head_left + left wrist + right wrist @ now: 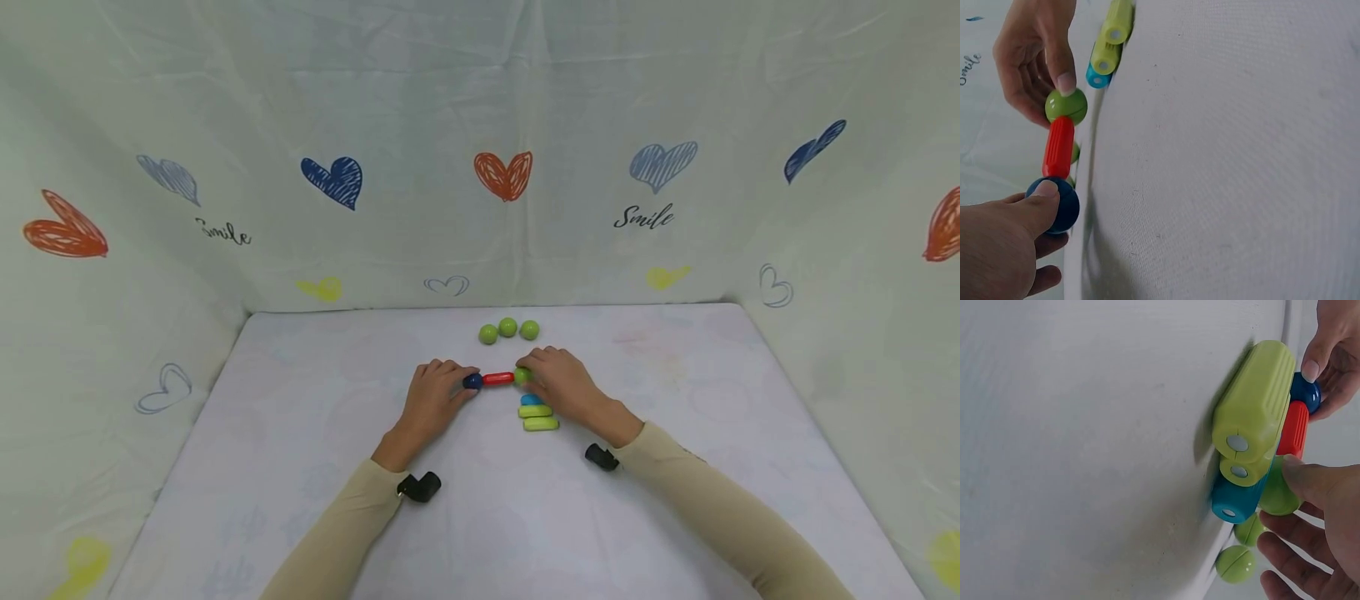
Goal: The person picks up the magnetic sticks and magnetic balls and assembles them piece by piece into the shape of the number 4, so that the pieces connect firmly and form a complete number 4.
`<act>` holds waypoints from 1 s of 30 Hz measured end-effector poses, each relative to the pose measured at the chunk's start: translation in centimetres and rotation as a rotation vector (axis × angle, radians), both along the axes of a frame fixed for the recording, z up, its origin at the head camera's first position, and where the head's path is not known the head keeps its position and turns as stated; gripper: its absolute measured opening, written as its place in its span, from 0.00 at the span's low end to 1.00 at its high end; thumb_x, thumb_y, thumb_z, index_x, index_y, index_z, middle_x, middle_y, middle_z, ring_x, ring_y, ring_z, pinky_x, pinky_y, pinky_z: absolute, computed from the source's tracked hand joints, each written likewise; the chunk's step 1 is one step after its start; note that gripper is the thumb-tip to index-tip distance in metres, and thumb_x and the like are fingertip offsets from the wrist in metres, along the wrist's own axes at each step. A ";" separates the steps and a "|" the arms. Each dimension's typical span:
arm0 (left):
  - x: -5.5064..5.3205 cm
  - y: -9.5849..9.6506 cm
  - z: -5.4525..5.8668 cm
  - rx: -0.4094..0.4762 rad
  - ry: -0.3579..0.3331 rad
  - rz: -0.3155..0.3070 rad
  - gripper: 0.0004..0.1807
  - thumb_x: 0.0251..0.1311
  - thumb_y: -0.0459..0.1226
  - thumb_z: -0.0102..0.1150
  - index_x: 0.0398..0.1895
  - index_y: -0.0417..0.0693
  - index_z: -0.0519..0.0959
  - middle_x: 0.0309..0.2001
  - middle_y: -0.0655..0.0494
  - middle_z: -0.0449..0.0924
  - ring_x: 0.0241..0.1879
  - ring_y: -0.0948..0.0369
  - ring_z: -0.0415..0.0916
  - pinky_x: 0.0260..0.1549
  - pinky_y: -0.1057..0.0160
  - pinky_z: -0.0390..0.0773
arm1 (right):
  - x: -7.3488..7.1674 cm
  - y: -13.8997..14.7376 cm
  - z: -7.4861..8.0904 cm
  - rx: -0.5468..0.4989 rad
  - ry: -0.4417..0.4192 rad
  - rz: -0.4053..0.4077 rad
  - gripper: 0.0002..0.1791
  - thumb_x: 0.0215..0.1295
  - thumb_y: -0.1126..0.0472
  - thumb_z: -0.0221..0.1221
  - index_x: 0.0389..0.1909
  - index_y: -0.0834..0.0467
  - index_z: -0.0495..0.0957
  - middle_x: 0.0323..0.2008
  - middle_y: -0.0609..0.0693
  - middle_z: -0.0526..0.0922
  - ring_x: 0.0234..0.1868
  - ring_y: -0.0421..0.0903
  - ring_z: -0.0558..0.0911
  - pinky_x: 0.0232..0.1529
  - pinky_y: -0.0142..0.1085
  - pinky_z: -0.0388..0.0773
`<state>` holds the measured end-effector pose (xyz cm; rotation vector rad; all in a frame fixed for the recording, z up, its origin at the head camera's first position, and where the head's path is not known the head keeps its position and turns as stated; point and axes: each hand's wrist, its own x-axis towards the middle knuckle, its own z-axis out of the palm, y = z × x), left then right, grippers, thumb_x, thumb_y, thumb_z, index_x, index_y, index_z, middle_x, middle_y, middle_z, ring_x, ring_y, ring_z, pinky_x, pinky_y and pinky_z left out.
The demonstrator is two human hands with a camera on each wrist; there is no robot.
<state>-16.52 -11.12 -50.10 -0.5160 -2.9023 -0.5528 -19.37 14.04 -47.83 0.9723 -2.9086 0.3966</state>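
A red ribbed rod (pixel 1058 147) joins a dark blue ball (pixel 1067 209) at one end to a green ball (pixel 1066 106) at the other. My left hand (pixel 435 397) pinches the blue ball, thumb on its near face. At the opposite end my right hand (pixel 562 385) grips the green ball between thumb and fingers. Just below that hand, on the white cloth, lie a blue rod (pixel 1235 499) and two yellow-green rods, the nearest one (pixel 1254 400) largest in the right wrist view. Their end faces show round metal discs.
Three loose green balls (pixel 507 327) sit in a row beyond the hands, toward the back of the table (pixel 337 333). A cloth wall (pixel 420 100) printed with hearts rises behind and at both sides. Black wrist cameras (pixel 422 487) are worn at the sleeves.
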 end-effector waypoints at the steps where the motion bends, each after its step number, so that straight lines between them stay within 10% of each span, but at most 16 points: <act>1: 0.0 -0.1 0.0 0.000 0.002 0.000 0.20 0.66 0.43 0.73 0.61 0.54 0.86 0.49 0.56 0.87 0.52 0.54 0.79 0.58 0.48 0.75 | 0.0 0.0 0.0 -0.001 0.003 0.002 0.18 0.67 0.60 0.73 0.56 0.59 0.85 0.50 0.52 0.88 0.49 0.51 0.83 0.53 0.47 0.81; 30: -0.4 -2.1 0.6 -0.009 -0.041 0.024 0.22 0.67 0.38 0.72 0.64 0.52 0.84 0.54 0.53 0.88 0.55 0.52 0.78 0.59 0.48 0.74 | 0.9 -2.5 -0.5 -0.039 0.008 0.012 0.18 0.64 0.59 0.74 0.53 0.58 0.86 0.45 0.51 0.88 0.45 0.50 0.84 0.50 0.45 0.82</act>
